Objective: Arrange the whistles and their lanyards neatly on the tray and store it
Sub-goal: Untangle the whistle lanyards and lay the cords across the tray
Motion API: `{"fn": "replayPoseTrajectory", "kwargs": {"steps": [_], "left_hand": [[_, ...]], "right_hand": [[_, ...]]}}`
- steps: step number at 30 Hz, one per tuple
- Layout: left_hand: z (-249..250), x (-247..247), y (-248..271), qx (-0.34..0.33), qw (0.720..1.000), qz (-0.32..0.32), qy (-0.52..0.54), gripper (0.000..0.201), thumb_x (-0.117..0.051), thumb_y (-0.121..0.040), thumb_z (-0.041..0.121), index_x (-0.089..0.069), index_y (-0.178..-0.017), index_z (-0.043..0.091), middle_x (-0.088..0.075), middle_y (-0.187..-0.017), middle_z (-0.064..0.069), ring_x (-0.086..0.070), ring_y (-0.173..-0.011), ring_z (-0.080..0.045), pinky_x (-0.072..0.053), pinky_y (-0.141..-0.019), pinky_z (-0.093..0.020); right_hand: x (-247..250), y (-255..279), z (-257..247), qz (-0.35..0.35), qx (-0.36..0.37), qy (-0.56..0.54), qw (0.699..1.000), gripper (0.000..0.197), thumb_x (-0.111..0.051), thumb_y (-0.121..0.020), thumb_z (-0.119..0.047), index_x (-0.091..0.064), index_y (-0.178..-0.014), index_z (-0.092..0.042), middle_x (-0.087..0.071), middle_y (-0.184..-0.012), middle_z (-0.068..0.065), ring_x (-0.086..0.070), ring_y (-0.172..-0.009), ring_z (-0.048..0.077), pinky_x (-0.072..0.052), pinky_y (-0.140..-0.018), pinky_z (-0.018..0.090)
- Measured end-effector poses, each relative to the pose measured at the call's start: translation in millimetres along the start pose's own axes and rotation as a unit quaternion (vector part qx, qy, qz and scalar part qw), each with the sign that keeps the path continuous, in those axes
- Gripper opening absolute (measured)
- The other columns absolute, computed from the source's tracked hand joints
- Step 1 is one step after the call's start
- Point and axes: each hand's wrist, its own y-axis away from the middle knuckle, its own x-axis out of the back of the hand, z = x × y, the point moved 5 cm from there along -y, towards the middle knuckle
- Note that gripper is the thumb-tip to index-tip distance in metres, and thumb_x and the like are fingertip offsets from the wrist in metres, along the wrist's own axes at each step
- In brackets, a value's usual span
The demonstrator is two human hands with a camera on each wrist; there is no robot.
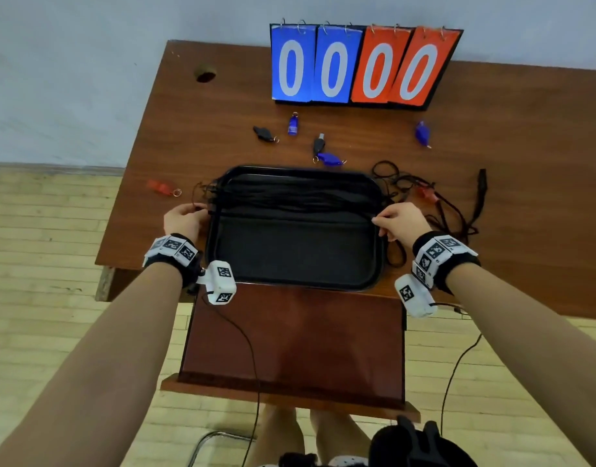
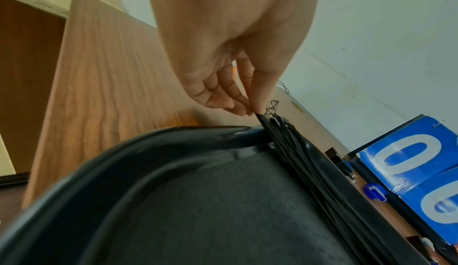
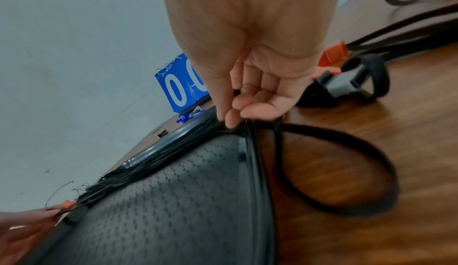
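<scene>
A black tray sits on the wooden table near its front edge. Several black lanyards lie stretched side by side across the tray's far half. My left hand pinches one lanyard's end at the tray's left rim. My right hand pinches the same lanyard at the right rim, and its loop trails onto the table. Loose whistles lie beyond the tray: a black whistle, blue whistles, and an orange whistle at the left.
A flip scoreboard showing zeros stands at the table's back. A tangle of loose lanyards with a red whistle lies right of the tray. An open drawer juts out below the table's front edge.
</scene>
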Motion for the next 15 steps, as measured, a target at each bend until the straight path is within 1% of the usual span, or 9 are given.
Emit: {"fn": "replayPoseTrajectory", "kwargs": {"steps": [3, 5, 6, 8, 10, 11, 13, 15], "left_hand": [[1, -6, -8, -0.003, 1.0, -0.009, -0.016, 0.013, -0.062, -0.08, 0.002, -0.065, -0.079, 0.014, -0.065, -0.073, -0.009, -0.058, -0.056, -0.019, -0.051, -0.052, -0.023], [0, -6, -12, -0.007, 1.0, -0.002, -0.022, 0.011, -0.062, -0.081, 0.004, -0.065, -0.08, 0.014, -0.064, -0.072, -0.006, -0.057, -0.055, -0.016, -0.049, -0.047, -0.019], [0, -6, -13, -0.009, 1.0, 0.001, -0.019, 0.009, -0.062, -0.081, 0.005, -0.065, -0.083, 0.013, -0.064, -0.071, -0.006, -0.057, -0.054, -0.015, -0.049, -0.048, -0.019], [1, -6, -16, -0.016, 1.0, 0.001, -0.014, 0.007, -0.062, -0.082, 0.006, -0.065, -0.085, 0.012, -0.063, -0.071, -0.004, -0.056, -0.055, -0.013, -0.049, -0.049, -0.019], [5, -7, -16, -0.027, 0.999, -0.004, -0.02, 0.01, -0.062, -0.083, 0.006, -0.062, -0.08, 0.015, -0.061, -0.07, -0.002, -0.055, -0.055, -0.009, -0.046, -0.045, -0.013], [7, -8, -16, -0.033, 0.999, -0.008, -0.023, 0.012, -0.062, -0.083, 0.006, -0.061, -0.079, 0.017, -0.061, -0.07, 0.0, -0.055, -0.054, -0.007, -0.044, -0.043, -0.011], [9, -11, -18, -0.042, 0.998, -0.019, -0.03, 0.013, -0.063, -0.083, 0.006, -0.06, -0.078, 0.018, -0.061, -0.07, 0.001, -0.054, -0.052, -0.004, -0.042, -0.042, -0.01], [10, -13, -19, -0.043, 0.998, -0.025, -0.035, 0.016, -0.062, -0.083, 0.004, -0.058, -0.076, 0.018, -0.059, -0.069, 0.001, -0.054, -0.053, -0.005, -0.041, -0.04, -0.01]], "right_hand": [[-3, -2, 2, 0.036, 0.004, 0.021, 0.999, 0.013, -0.064, -0.088, -0.021, -0.069, -0.083, -0.011, -0.062, -0.058, 0.002, -0.056, -0.053, 0.013, -0.049, -0.055, 0.023], [-3, -2, 1, 0.064, 0.008, 0.038, 0.997, 0.013, -0.064, -0.088, -0.023, -0.068, -0.082, -0.013, -0.062, -0.059, 0.0, -0.056, -0.055, 0.011, -0.049, -0.063, 0.027], [-4, -1, 0, 0.076, 0.008, 0.041, 0.996, 0.012, -0.063, -0.088, -0.023, -0.068, -0.083, -0.014, -0.062, -0.06, -0.001, -0.055, -0.055, 0.01, -0.048, -0.065, 0.028], [-4, 0, 0, 0.095, 0.005, 0.036, 0.995, 0.011, -0.062, -0.089, -0.023, -0.068, -0.086, -0.015, -0.061, -0.061, 0.0, -0.054, -0.055, 0.008, -0.047, -0.065, 0.028], [-4, 3, 1, 0.111, 0.0, 0.029, 0.993, 0.011, -0.061, -0.09, -0.023, -0.068, -0.09, -0.013, -0.063, -0.064, 0.003, -0.056, -0.057, 0.011, -0.048, -0.065, 0.028], [-4, 4, 2, 0.119, -0.001, 0.027, 0.993, 0.011, -0.061, -0.09, -0.022, -0.068, -0.09, -0.013, -0.064, -0.068, 0.005, -0.058, -0.061, 0.014, -0.05, -0.068, 0.03], [-5, 5, 3, 0.134, 0.001, 0.03, 0.991, 0.01, -0.062, -0.088, -0.022, -0.068, -0.09, -0.014, -0.066, -0.076, 0.007, -0.062, -0.075, 0.02, -0.051, -0.076, 0.032], [-4, 5, 4, 0.148, -0.003, 0.037, 0.988, 0.01, -0.063, -0.087, -0.023, -0.067, -0.09, -0.015, -0.065, -0.081, 0.005, -0.062, -0.086, 0.022, -0.048, -0.077, 0.032]]}}
